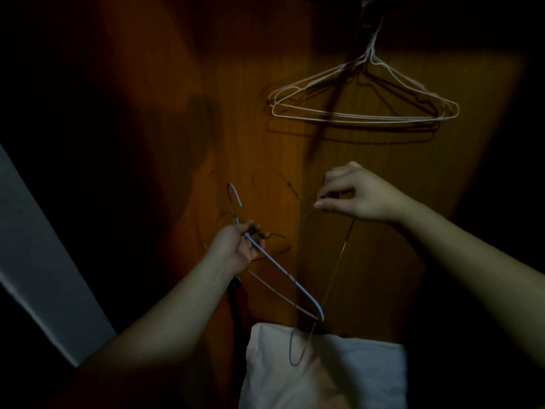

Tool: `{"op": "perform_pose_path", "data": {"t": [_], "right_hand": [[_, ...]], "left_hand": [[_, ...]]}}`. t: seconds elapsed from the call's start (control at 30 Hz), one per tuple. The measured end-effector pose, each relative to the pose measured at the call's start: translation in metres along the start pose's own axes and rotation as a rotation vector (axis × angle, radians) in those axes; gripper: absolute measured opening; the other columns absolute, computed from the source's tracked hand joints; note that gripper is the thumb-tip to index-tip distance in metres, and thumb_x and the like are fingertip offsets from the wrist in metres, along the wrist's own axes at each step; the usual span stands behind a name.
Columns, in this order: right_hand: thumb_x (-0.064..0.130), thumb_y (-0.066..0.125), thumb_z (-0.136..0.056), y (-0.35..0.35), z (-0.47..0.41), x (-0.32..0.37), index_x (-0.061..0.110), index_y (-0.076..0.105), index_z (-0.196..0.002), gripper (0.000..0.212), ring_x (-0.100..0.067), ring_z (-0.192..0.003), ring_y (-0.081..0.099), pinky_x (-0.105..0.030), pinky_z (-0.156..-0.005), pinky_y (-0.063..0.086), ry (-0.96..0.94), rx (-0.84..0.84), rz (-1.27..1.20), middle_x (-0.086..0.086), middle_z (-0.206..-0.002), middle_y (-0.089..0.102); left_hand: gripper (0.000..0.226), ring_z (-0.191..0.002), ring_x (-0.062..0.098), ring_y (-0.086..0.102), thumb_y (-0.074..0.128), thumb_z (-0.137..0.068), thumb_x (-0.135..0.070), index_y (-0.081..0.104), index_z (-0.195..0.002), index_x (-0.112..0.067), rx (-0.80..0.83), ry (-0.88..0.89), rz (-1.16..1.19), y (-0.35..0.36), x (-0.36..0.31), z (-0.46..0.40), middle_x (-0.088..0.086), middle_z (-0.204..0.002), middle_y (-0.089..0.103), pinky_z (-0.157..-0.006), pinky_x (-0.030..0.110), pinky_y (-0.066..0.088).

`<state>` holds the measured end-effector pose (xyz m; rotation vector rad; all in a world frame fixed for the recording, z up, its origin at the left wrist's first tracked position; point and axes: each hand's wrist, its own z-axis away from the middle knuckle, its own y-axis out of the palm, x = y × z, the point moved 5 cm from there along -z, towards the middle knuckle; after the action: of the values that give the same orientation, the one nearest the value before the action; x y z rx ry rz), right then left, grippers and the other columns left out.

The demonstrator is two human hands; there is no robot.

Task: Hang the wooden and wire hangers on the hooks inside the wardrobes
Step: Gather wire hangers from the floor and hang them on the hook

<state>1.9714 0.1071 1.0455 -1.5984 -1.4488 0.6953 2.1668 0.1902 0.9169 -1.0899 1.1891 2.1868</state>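
Left hand [236,246]: fingers curled round neck of blue hanger [283,273], low centre.
Right hand [356,196]: pinches thin dark hanger [343,246].
Hook [370,17]: holds pale hangers [365,110] against wardrobe panel [265,69].

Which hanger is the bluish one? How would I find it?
Start at the brown wardrobe wall, then drop below the pale wire hangers hanging on the hook. The left hand grips a bundle by the necks. The bluish hanger is its thickest, lightest wire, slanting down toward the white cloth.
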Motion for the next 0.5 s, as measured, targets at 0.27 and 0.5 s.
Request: {"op": "perform_pose_path", "data": {"t": [0.27, 0.5], "right_hand": [[0.040, 0.061, -0.085, -0.066, 0.032, -0.050, 0.032, 0.066, -0.085, 0.009, -0.005, -0.072, 0.053, -0.029, -0.070, 0.040, 0.279, -0.131, -0.156, 0.005, -0.085, 0.059], [0.028, 0.062, -0.092, -0.093, 0.056, -0.080, 0.031, 0.066, -0.086, 0.007, 0.004, -0.081, 0.053, -0.019, -0.075, 0.036, 0.469, -0.215, -0.207, 0.007, -0.092, 0.060]], "left_hand": [[0.027, -0.066, 0.019, 0.052, 0.031, -0.105, -0.008, 0.044, -0.082, -0.009, -0.083, 0.023, 0.118, 0.006, -0.004, -0.005, 0.005, -0.074, 0.046, -0.062, 0.028, 0.039], [0.024, -0.068, 0.021, 0.055, 0.032, -0.106, -0.010, 0.043, -0.085, -0.009, -0.071, 0.009, 0.131, 0.018, -0.001, -0.007, 0.006, -0.077, 0.048, -0.060, 0.030, 0.042]]}}
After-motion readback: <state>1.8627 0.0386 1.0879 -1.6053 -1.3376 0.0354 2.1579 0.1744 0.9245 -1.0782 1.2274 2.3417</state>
